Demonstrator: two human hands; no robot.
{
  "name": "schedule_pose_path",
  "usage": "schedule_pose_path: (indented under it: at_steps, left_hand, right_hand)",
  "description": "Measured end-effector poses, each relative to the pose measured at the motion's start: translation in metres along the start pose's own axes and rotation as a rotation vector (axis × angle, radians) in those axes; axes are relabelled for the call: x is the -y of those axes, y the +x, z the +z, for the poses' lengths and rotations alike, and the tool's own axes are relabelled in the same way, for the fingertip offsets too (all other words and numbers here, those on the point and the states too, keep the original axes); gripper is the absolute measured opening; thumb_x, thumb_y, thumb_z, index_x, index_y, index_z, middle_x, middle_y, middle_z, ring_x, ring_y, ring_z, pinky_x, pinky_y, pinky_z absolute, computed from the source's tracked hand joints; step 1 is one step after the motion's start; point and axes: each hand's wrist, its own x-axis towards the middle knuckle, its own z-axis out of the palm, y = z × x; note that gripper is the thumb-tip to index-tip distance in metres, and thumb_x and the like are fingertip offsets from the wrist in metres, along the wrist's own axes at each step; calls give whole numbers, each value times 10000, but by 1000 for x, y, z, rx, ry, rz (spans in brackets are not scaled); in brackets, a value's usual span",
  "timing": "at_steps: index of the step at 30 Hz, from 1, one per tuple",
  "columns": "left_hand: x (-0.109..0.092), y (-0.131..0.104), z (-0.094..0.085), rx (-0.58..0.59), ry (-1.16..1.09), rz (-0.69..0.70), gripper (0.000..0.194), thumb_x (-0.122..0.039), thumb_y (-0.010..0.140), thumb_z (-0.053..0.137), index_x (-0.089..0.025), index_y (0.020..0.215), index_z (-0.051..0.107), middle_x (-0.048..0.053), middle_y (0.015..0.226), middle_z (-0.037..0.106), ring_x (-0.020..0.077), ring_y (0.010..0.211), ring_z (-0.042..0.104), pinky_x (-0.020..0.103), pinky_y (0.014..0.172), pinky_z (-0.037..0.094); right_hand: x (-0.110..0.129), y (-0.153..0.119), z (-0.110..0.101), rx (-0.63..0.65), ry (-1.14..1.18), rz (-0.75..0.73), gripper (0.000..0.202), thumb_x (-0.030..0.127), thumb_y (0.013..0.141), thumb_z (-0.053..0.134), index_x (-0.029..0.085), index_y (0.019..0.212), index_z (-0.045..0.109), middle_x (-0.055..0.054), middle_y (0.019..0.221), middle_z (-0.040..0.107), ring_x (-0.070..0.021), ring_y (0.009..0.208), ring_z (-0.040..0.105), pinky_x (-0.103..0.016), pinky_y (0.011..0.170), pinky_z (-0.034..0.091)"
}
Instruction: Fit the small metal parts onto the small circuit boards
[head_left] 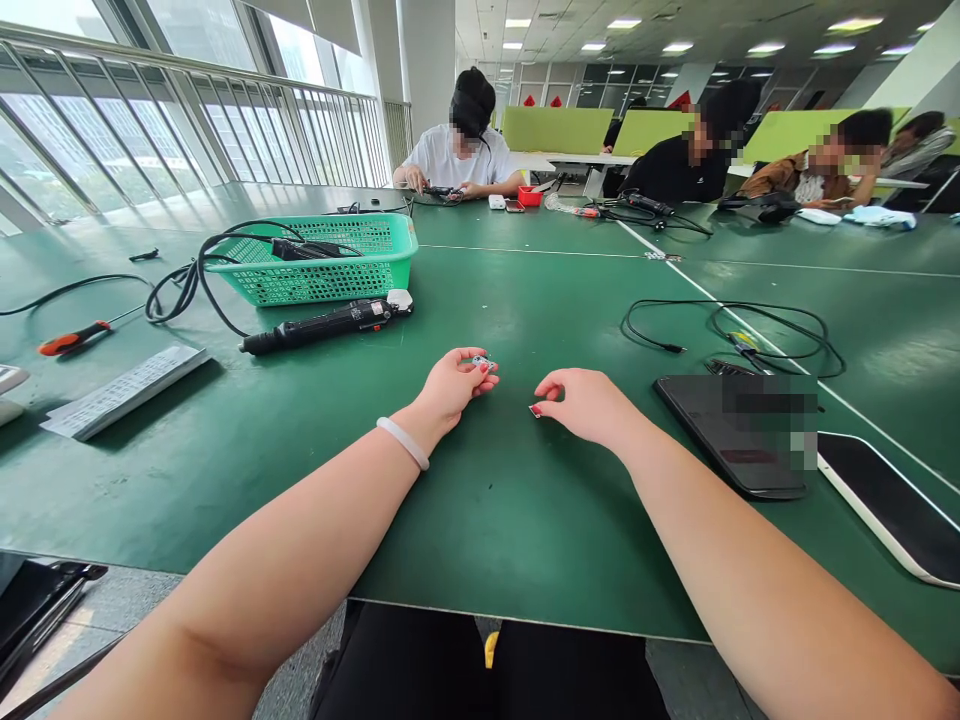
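Over the middle of the green table, my left hand pinches a small silvery metal piece between thumb and fingers; its exact kind is too small to tell. A pale bracelet circles that wrist. A short gap to the right, my right hand has its thumb and fingers curled together. Something tiny and pale shows at its thumb tip, too small to name. The hands are apart from each other, both just above the tabletop.
Left stand a green basket with cables, a black electric screwdriver, an orange-handled screwdriver and a folded paper strip. Right lie a dark flat device, a phone and a coiled cable. People sit across the table.
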Motion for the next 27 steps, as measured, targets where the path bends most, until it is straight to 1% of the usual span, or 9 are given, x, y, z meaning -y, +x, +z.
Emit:
schedule_pose_path:
  at_steps: [3,6,9,13,16,18,20,23,27]
  left_hand:
    - [-2,-1,0,3,8,8,224,-37,835,521,-110,1046,538,46,808,632,52,599,577,256,728,490]
    - [-3,-4,2,28,22,1,203,-37,833,521,-111,1017,564,44,809,633,49,596,572,249,720,489]
    - [-2,-5,2,49,42,12,191,-31,844,489,-116,994,569,45,819,641,50,603,574,234,695,486]
    - [0,-5,2,88,70,24,174,-31,846,482,-118,975,561,48,823,652,58,610,583,237,683,485]
    - [1,-4,2,99,72,32,154,-39,841,498,-117,959,558,45,812,654,63,613,588,241,682,485]
    - [2,-4,2,96,69,34,154,-41,833,511,-119,956,559,41,801,655,65,615,588,241,680,486]
    - [2,-4,2,92,70,32,158,-42,821,531,-121,955,562,39,793,657,66,614,587,242,681,489]
    - [1,-4,3,98,79,31,158,-44,815,542,-122,951,563,41,798,660,67,614,588,250,693,493]
    - [0,-6,4,102,95,27,155,-36,822,527,-117,951,559,42,798,657,64,611,588,257,707,494]
  right_hand:
    - [3,-1,4,94,-28,-8,93,267,727,640,231,811,654,4,826,669,-131,701,575,-253,566,403]
    - [5,2,8,111,-26,-47,59,209,764,583,223,794,632,10,784,662,-113,664,561,-248,585,396]
    - [2,7,11,98,-31,-104,36,234,773,585,216,777,616,5,786,649,-118,665,551,-250,583,389]
    - [-4,13,15,53,-61,-192,81,263,807,559,210,793,618,-15,853,636,-128,718,549,-255,623,394]
    - [-7,18,17,-6,-82,-255,178,247,861,473,208,793,633,-28,877,636,-139,773,554,-262,688,397]
    - [-10,22,17,-33,-83,-290,247,224,885,415,205,770,633,-28,850,638,-139,771,554,-261,706,395]
    - [-14,26,16,-48,-92,-310,273,207,888,393,204,755,632,-25,819,638,-139,751,552,-261,703,397]
    - [-18,28,12,-37,-120,-340,264,203,876,415,210,772,658,-25,836,650,-150,780,567,-270,723,411]
    - [-16,27,11,-12,-114,-429,270,169,856,439,223,826,702,-21,882,684,-159,853,596,-281,790,431]
